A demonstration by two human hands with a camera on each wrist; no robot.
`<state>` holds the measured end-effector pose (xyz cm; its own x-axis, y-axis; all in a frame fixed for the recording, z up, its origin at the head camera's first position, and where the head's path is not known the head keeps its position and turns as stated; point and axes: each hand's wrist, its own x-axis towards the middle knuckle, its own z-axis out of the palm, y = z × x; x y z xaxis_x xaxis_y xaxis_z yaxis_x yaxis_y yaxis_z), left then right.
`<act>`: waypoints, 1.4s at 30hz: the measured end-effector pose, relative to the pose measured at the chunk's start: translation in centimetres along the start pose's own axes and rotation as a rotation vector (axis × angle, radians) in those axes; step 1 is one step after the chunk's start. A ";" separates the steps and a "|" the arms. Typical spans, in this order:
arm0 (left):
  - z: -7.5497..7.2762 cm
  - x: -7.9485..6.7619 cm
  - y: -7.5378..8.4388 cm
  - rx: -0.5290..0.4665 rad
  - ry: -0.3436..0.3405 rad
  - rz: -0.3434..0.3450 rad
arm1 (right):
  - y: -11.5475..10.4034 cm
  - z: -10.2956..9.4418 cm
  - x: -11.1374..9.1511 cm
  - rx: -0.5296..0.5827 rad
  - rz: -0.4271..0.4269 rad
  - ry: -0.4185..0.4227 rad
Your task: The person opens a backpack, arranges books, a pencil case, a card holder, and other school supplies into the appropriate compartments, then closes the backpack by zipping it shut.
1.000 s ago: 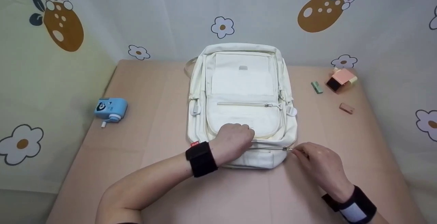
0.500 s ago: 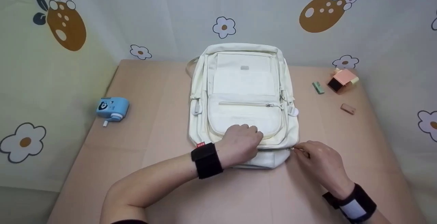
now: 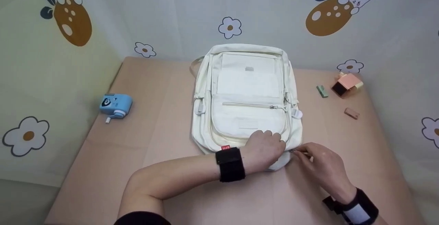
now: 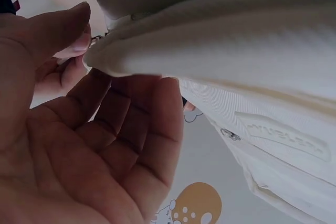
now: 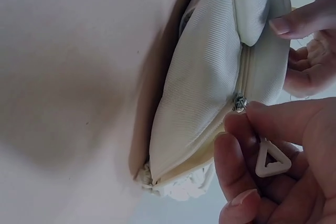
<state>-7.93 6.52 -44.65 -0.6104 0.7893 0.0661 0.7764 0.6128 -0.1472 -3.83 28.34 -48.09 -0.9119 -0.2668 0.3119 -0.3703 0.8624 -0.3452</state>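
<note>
A cream backpack (image 3: pixel 248 81) lies on the table with its front up. At its lower right corner, my right hand (image 3: pixel 322 161) pinches the zipper pull between thumb and forefinger. In the right wrist view, the metal zipper slider (image 5: pixel 240 102) sits by the fingertips, and a pale triangular tag (image 5: pixel 272 161) hangs from the pull against the palm. My left hand (image 3: pixel 264 151) grips the bag's lower edge just left of there. Its curled fingers (image 4: pixel 168 114) touch the fabric edge in the left wrist view; part of the lower pocket is hidden behind this hand.
A blue crank pencil sharpener (image 3: pixel 116 105) stands at the table's left edge. At right lie a pink box-shaped item (image 3: pixel 347 83), a small green block (image 3: pixel 322 91) and a small brownish-pink block (image 3: pixel 352 113). Patterned curtain (image 3: pixel 192 19) surrounds the table's back and sides.
My left hand has slid right along the bag's lower edge toward my right hand. The right hand keeps its pinch at the corner, almost still. The head view has shifted slightly.
</note>
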 end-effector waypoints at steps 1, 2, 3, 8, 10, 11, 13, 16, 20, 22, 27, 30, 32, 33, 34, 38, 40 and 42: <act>0.0 0.2 0.1 0.006 -0.007 -0.003 | 0.0 0.0 0.0 0.000 -0.006 0.010; 0.1 0.4 0.2 0.008 -0.014 -0.006 | 0.1 0.0 0.0 0.003 -0.010 0.018; 0.1 0.5 0.3 0.011 -0.019 -0.006 | 0.1 -0.1 0.0 0.009 -0.013 0.023; 0.1 0.8 0.4 0.058 -0.045 -0.009 | 0.2 -0.3 -0.1 0.007 -0.011 0.027; 0.0 0.8 0.3 0.067 -0.053 -0.013 | 0.3 -0.3 0.0 0.003 -0.003 0.021; 0.0 0.8 0.2 0.061 -0.056 -0.016 | 0.4 -0.4 0.0 0.003 0.002 0.014; 0.0 0.8 0.2 0.039 -0.060 -0.021 | 0.7 -0.5 0.1 -0.006 0.006 0.001; 0.1 0.9 0.1 0.015 -0.070 -0.024 | 1.5 -0.5 0.2 -0.032 0.024 -0.012; 0.1 0.9 0.0 0.001 -0.083 -0.025 | 3.0 -0.5 0.5 -0.043 0.066 -0.031; 0.1 0.9 0.0 -0.004 -0.078 -0.024 | 3.6 -0.4 0.7 -0.038 0.081 -0.047; 0.2 0.8 -0.2 -0.028 -0.051 -0.020 | 4.7 -0.3 1.7 -0.030 0.103 -0.085; 0.1 0.8 -0.3 -0.033 -0.037 -0.028 | 5.1 -0.2 2.5 -0.023 0.117 -0.105; 0.2 0.7 -0.3 -0.036 -0.030 -0.031 | 5.4 -0.1 2.8 -0.017 0.127 -0.120; 0.2 0.7 -0.3 -0.034 -0.028 -0.032 | 5.5 -0.1 3.0 -0.014 0.131 -0.126; 0.2 0.7 -0.3 -0.026 -0.025 -0.033 | 5.6 0.0 3.1 -0.013 0.134 -0.130; 0.3 0.7 -0.2 0.006 -0.017 -0.016 | 5.8 0.1 3.1 -0.004 0.131 -0.133; 0.2 0.7 -0.3 -0.008 -0.034 -0.005 | 5.7 0.2 3.0 -0.001 0.122 -0.141; -0.1 0.8 -0.5 -0.044 -0.076 0.005 | 5.7 0.1 3.0 0.006 0.121 -0.159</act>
<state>-8.79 6.88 -44.46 -0.6153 0.7883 -0.0100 0.7847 0.6112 -0.1033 -8.68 32.42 -49.26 -0.9660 -0.2266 0.1246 -0.2574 0.8896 -0.3773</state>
